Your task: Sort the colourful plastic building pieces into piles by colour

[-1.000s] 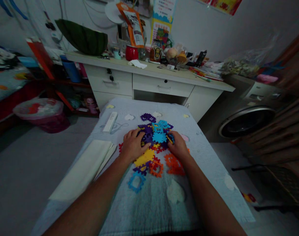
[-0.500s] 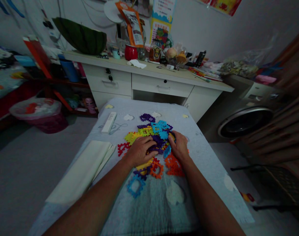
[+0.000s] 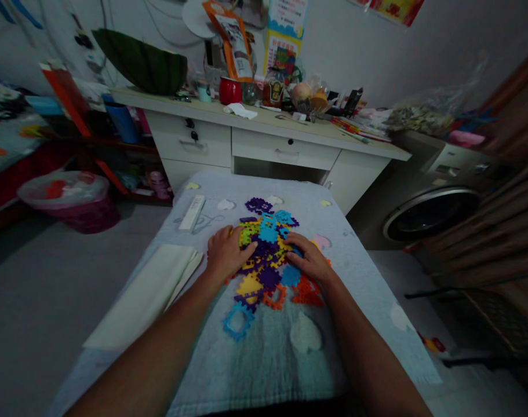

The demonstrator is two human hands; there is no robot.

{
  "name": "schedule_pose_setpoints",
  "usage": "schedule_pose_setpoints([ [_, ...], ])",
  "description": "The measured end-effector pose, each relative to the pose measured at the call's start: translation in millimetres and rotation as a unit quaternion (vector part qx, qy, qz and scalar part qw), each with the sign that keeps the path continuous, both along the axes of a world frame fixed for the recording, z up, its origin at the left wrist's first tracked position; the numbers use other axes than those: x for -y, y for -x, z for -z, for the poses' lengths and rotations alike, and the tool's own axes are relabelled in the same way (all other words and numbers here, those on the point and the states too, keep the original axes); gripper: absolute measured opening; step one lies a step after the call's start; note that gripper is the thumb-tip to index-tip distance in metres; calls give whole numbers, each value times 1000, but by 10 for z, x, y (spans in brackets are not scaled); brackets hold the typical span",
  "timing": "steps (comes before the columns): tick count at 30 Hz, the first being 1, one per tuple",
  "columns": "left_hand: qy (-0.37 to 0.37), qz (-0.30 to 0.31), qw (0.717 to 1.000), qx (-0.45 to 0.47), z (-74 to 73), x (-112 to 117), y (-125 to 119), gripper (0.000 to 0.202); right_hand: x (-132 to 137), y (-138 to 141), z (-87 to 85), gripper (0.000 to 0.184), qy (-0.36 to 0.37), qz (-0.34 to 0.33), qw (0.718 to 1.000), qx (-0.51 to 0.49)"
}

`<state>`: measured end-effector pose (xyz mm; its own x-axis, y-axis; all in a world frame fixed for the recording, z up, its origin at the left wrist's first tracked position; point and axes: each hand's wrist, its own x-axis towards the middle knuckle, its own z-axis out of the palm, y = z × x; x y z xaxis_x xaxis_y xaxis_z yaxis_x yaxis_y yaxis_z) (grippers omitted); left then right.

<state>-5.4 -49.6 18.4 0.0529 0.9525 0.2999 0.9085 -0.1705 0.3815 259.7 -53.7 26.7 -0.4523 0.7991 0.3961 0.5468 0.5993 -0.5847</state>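
A heap of flat, toothed plastic puzzle pieces (image 3: 268, 255) in purple, blue, yellow, orange and green lies on a pale blue towel (image 3: 264, 353) spread over a small table. My left hand (image 3: 225, 252) rests on the heap's left side, fingers stretched toward the middle. My right hand (image 3: 308, 259) lies flat on the right side with fingers spread over the pieces. Neither hand grips a piece. A single blue frame piece (image 3: 236, 320) lies apart, nearer to me. A purple piece (image 3: 258, 205) sits at the far edge of the heap.
A folded cream cloth (image 3: 153, 289) and a white remote-like bar (image 3: 193, 211) lie left on the towel. Beyond stands a white desk (image 3: 264, 145) crowded with a watermelon half (image 3: 142, 62), jars and fruit. A washing machine (image 3: 433, 200) is at right, a pink bin (image 3: 70, 200) at left.
Both hands have slid over the heap: the left hand moved leftward and farther out, the right hand flattened and spread. The pieces shifted and mixed under them.
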Motion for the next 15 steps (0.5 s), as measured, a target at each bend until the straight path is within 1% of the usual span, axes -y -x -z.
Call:
schedule_pose_setpoints([
  [2,6,39,999,15,28,-31,28,55,6,-8,-32,28,-9,2,1000,7],
  [5,-9,118,992,37,47,-39,38,52,36,1,-71,26,-29,55,997,39],
  [7,-22,159,986,54,36,-13,18,51,69,22,-80,33,-39,95,993,58],
  [8,-27,178,982,63,24,7,2,49,87,36,-77,40,-43,104,992,65],
  [10,-28,218,972,79,-7,52,-39,45,111,69,-60,55,-51,99,991,80],
  [11,-27,234,968,85,-23,74,-60,43,114,86,-46,60,-54,92,990,89],
  [12,-26,245,965,88,-37,93,-80,41,110,100,-30,60,-56,86,990,98],
  [13,-26,251,964,88,-49,110,-98,40,98,111,-12,56,-55,86,989,107],
  [15,-37,236,968,78,-71,132,-121,38,57,119,24,42,-51,110,986,116],
])
